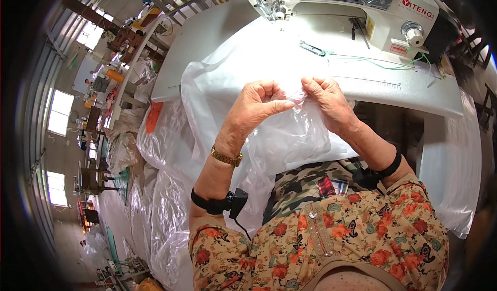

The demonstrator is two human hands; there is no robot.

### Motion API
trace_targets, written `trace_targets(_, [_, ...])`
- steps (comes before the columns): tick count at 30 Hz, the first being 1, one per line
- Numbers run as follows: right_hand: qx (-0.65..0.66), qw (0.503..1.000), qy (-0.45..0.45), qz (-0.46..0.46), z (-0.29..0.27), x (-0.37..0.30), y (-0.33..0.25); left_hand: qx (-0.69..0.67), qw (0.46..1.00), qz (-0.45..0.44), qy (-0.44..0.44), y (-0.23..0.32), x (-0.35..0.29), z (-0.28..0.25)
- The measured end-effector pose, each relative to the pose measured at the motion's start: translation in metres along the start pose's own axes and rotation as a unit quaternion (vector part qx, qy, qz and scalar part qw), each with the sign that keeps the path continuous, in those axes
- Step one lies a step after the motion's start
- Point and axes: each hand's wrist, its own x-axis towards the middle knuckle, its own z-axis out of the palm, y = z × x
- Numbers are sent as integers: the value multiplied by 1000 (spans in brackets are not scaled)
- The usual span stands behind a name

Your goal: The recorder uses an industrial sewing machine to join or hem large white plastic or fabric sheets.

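Observation:
A thin, see-through plastic sheet (pixel 290 141) hangs over the front edge of the white sewing table (pixel 207 37) and down onto my lap. My left hand (pixel 252 110) pinches a gathered bit of it between thumb and fingers. Close on the right, my right hand (pixel 331 105) grips the same gathered edge, its fingertips drawn together. A small pinkish patch shows in the plastic between both hands. Beyond them stands a white sewing machine (pixel 336 11) with a lit blue display; its needle area is apart from my hands.
Thread snips (pixel 312 48) tied to a green cord lie on the table behind my right hand. A dark slim tool (pixel 353 28) rests by the machine's base. More clear plastic (pixel 171 208) piles at the left; another sheet (pixel 450 167) hangs at the right.

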Motion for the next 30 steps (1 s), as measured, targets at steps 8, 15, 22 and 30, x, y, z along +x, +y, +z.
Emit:
trace_targets(8, [-21,1000,-9,14,1,-4,-2,-39,999,-6,21,-3,2,5])
trace_targets(15, [-47,999,-6,5,0,-1,1,40,999,-28,21,-12,4,-8])
trace_targets(22, [-31,999,5,-5,-2,-1,2,52,997,14,54,-11,3,0])
trace_targets(30, [-438,846,57,-298,17,-15,-10,-21,995,10,99,-19,7,-4])
